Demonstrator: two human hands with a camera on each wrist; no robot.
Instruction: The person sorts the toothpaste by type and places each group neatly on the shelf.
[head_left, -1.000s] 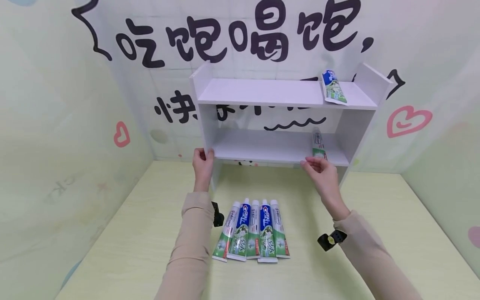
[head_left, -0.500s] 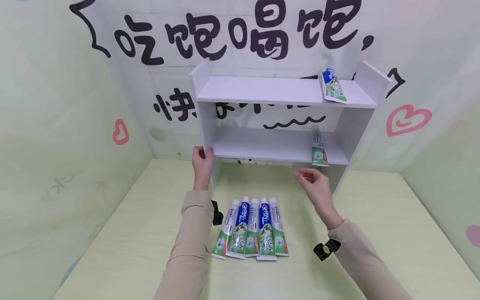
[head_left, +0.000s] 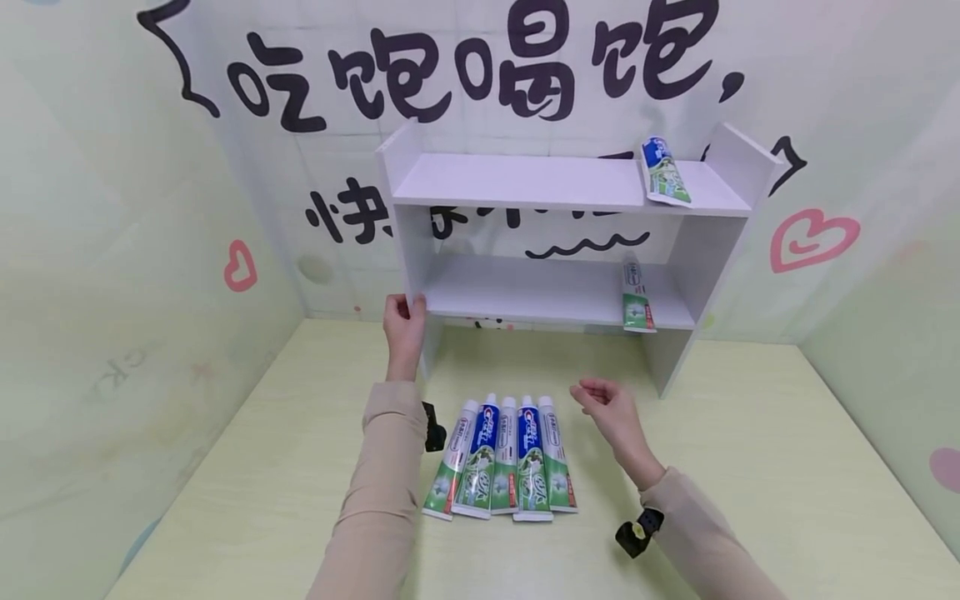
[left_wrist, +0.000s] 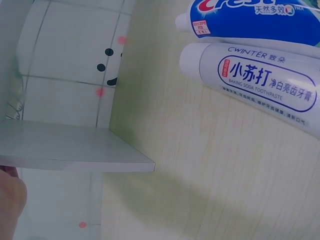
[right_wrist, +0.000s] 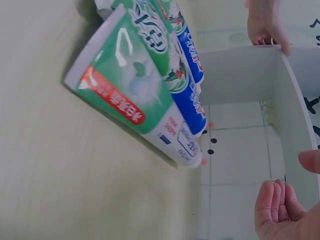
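Observation:
My left hand (head_left: pixel 405 333) grips the left side panel of a white two-tier shelf (head_left: pixel 517 287), thumb and fingers on either side of its edge. My right hand (head_left: pixel 609 417) is in the air in front of the shelf, fingers loosely bent and holding nothing. Just left of it, several toothpaste tubes lie in a row on the table, caps toward the shelf. Blue-and-green Crest tubes (head_left: pixel 532 467) alternate with white-and-green baking soda tubes (head_left: pixel 557 458). The right wrist view shows the row's outermost white-and-green tube (right_wrist: pixel 135 80) up close, and the right hand's fingers (right_wrist: pixel 275 200) with nothing between them.
One Crest tube (head_left: pixel 664 173) lies on the top board near its right end. A white-and-green tube (head_left: pixel 637 292) lies on the middle board below it. The pale wood-look table (head_left: pixel 255 467) meets a printed wall (head_left: pixel 480 125) behind the shelf.
My right hand has left the tube on the middle board and moved down and toward me, to beside the row of tubes. My left hand stays on the shelf's side panel.

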